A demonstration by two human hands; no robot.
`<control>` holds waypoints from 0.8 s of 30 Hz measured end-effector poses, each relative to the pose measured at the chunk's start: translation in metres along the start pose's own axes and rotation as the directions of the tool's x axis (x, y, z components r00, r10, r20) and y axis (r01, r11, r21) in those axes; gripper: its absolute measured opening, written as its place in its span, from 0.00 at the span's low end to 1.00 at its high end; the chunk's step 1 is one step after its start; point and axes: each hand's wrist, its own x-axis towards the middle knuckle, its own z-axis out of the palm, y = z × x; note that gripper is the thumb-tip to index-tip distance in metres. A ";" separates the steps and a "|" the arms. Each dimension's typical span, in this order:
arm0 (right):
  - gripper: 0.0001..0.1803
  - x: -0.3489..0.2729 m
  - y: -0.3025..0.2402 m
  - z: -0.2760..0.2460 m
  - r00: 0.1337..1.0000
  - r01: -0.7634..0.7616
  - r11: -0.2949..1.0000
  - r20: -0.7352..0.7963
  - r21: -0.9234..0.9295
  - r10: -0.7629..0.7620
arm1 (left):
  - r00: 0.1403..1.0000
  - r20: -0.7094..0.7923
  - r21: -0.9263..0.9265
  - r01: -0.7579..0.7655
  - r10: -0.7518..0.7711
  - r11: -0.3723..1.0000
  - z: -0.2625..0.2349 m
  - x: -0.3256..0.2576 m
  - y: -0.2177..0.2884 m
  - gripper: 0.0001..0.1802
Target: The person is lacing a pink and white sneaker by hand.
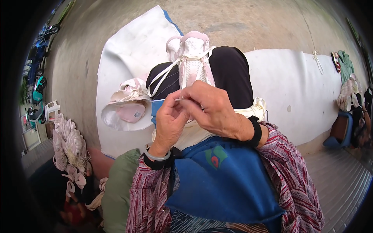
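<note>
Over a concrete floor (248,27) spread with white sheeting (283,81), a white-and-pink shoe (194,47) sits between the person's knees (232,75), long axis and rounded end pointing away, while the left hand (170,123) pinches a lace tip (178,99) beside the curled right hand (214,108), whose grip I can't tell.

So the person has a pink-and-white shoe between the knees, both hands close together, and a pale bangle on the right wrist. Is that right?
Not quite. The head view shows the pale bangle on the left wrist, not the right. The rest holds: the pink-and-white shoe is between the knees, with the left hand and right hand close together.
</note>
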 end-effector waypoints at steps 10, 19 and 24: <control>0.13 0.007 -0.012 -0.010 0.992 0.096 0.994 -0.089 0.059 -0.090 | 0.898 0.093 0.585 -0.399 0.430 0.706 -0.001 0.008 0.008 0.12; 0.07 0.011 0.007 -0.113 0.887 -0.457 0.689 0.232 0.562 0.399 | 0.879 -0.334 -0.320 -0.446 0.340 0.836 -0.105 -0.004 0.073 0.21; 0.05 -0.033 0.044 -0.246 0.823 -0.464 0.736 -0.069 0.494 0.565 | 0.686 -0.562 -0.159 -0.638 0.463 0.753 -0.228 -0.081 0.118 0.19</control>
